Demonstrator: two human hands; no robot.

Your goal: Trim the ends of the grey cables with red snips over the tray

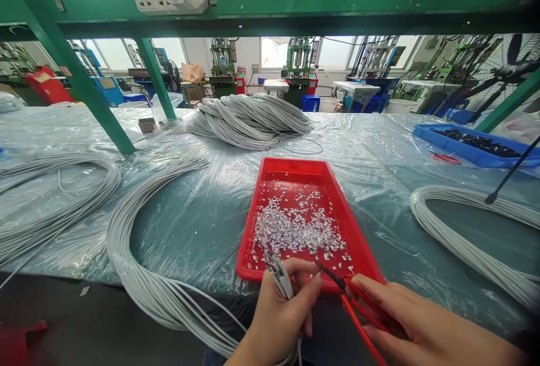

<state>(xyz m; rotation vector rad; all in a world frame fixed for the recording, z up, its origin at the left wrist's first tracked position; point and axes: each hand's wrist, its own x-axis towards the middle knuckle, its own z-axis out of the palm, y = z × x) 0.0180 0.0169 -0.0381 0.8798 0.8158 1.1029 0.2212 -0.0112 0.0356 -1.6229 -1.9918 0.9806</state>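
Note:
My left hand [287,310] is closed around a bundle of thin grey cables [279,276], whose stripped-looking ends poke up above the fist. Its thumb and forefinger pinch together close to the tool tip; what lies between them is too small to make out. In my right hand [405,315] is a pair of red-handled wire cutters [358,307], jaws pointing left at those fingertips. Both hands are over the near edge of a red tray [348,214]. Small silvery foil scraps [295,228] are scattered across its floor.
Left of the tray, a curved bundle of cables [122,242] hangs over the table edge. A large cable pile [253,118] lies behind. More coiled cables [464,231] and a blue tray [476,147] of black parts are at right. A green beam [316,0] crosses overhead.

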